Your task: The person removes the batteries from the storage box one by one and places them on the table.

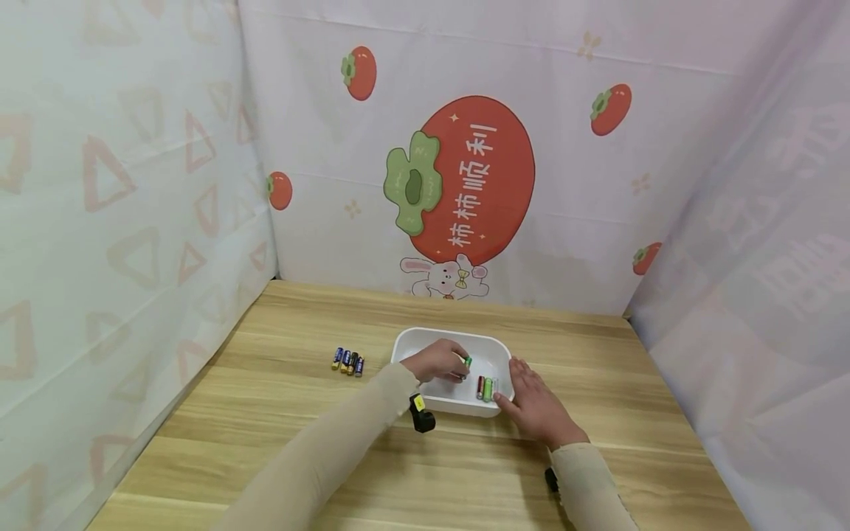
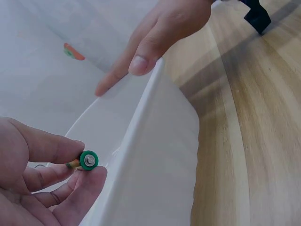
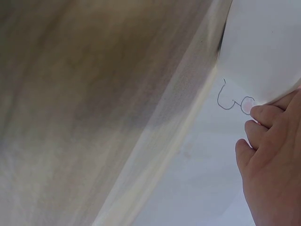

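My left hand [image 1: 437, 361] is over the white tray [image 1: 458, 406] and pinches a battery [image 2: 88, 160] with a green end between thumb and fingertips. Its metal tip faces the camera in the left wrist view. To the right inside the tray lie a red battery [image 1: 480, 388], a green battery [image 1: 488, 389] and a pale one [image 1: 495, 387], side by side. With its fingers extended, my right hand [image 1: 539, 408] rests against the tray's right end, the thumb at the rim. The right wrist view catches only the back of this hand [image 3: 277, 169] and curled-looking outer fingers.
Several dark blue and black batteries [image 1: 348, 362] with gold ends stand in a row on the wooden table [image 1: 279, 413], left of the tray. Printed cloth walls [image 1: 319, 243] enclose the table at the back and both sides.
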### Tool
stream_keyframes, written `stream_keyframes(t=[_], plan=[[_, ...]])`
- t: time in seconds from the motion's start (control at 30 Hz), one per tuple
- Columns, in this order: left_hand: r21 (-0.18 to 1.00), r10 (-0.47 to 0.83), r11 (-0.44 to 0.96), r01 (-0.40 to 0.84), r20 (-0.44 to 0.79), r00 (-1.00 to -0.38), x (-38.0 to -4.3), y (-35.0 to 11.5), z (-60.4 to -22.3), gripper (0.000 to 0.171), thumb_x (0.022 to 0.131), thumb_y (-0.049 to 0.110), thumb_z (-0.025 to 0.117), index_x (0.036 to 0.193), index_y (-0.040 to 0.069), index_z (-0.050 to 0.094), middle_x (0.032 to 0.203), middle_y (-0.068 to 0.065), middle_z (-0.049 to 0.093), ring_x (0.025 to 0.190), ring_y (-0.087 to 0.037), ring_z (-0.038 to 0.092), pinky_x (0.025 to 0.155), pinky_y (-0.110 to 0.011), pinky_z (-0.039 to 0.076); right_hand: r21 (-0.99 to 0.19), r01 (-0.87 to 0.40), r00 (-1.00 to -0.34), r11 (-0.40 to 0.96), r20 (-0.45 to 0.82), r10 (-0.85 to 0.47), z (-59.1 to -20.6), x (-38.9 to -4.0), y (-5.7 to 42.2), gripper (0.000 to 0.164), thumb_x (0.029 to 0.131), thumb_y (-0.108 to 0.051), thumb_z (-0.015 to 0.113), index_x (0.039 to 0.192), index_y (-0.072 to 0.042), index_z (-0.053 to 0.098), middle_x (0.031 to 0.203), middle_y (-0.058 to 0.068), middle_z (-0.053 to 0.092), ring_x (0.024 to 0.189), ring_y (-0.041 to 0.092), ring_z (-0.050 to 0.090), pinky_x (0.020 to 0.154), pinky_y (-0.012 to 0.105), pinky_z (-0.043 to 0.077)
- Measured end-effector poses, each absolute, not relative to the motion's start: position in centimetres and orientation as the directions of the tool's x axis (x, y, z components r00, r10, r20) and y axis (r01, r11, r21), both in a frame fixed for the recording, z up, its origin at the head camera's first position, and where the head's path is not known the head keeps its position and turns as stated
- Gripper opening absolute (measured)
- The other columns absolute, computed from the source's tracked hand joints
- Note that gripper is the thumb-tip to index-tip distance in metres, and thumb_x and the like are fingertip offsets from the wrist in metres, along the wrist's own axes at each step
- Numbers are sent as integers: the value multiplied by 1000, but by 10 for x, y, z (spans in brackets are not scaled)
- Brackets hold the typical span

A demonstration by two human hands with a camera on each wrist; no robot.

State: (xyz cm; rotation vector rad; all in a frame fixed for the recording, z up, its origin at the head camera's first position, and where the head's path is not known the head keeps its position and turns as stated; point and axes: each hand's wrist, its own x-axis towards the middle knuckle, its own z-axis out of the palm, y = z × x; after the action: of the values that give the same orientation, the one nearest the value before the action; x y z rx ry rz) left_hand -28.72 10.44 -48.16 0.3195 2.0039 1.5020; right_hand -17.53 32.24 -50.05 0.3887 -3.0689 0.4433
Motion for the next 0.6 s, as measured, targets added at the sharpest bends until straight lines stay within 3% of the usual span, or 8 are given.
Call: stream_keyframes(t=[0.6], plan=[[944,526,273,-188,-310,-792,-287,72,-464,30,84,-6,69,113,-7,61,95,-16,64,93,-36,67,77,-37,59,-278,-238,-971,931,36,-237,-500,-176,322,84,100,-54,42,152,6,15,158,21,17,145,36,15,117,50,16]])
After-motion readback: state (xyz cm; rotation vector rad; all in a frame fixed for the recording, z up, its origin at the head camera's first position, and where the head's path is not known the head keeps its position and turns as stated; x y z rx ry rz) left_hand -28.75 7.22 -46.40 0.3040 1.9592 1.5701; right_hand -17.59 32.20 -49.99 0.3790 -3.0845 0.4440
